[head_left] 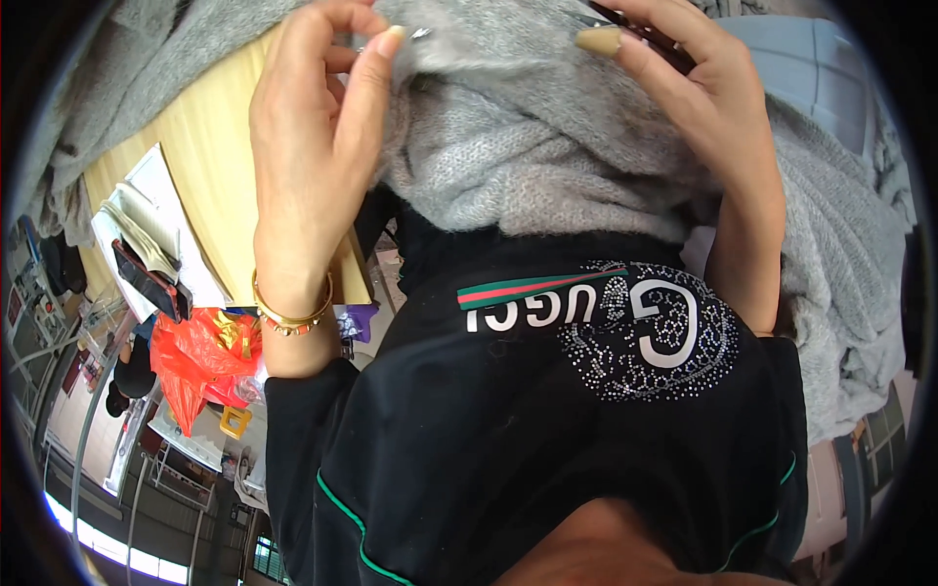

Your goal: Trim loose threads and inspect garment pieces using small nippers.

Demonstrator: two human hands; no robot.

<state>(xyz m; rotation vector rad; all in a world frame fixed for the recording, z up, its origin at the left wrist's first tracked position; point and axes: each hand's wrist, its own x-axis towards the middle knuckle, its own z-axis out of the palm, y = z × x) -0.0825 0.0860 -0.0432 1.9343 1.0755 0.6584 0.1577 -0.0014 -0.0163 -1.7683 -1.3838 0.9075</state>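
Grey fuzzy knitwear (547, 166) is spread over my lap and across the wooden table's edge. My left hand (318, 117) is at the knit's upper left, thumb and fingers pinched together. A small shiny metal piece (421, 33) shows beside the thumb tip; its kind is hard to make out. At the upper right, my right hand (699, 83) is closed around dark-handled thread snips (660, 44), whose thin tip points left over the knit. A tan finger cot (599, 40) covers the right thumb's tip. The upper edge cuts off both hands' fingers in part.
The pale wooden tabletop (220, 127) lies to the left, with an open notebook (147, 225) and a dark phone (151, 280) on it. Below hangs a red plastic bag (200, 352). At the upper right stands a blue-grey plastic bin (811, 68). A person (132, 376) is in the far left background.
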